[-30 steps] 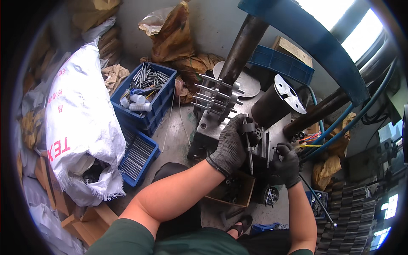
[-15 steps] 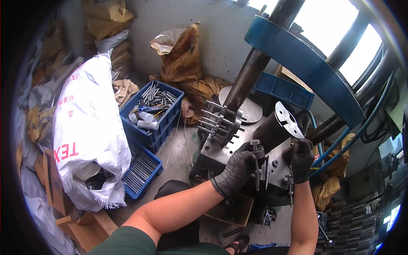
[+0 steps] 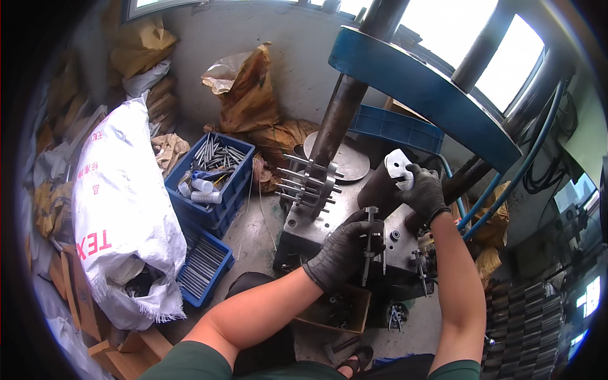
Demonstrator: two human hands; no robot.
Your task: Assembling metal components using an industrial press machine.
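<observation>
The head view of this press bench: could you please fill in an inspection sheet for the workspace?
Surface: grey metal block under a blue-framed press.
Job's things: long bolt in the left hand; pale flat plate on a dark cylinder, under the right hand.
Clutter: blue crate of rods, blue tray, white sack, brown bags, cardboard box.
Grippers: both hands in dark gloves.
Cables: blue hoses at the right.
Surroundings: concrete wall, bright windows.
</observation>
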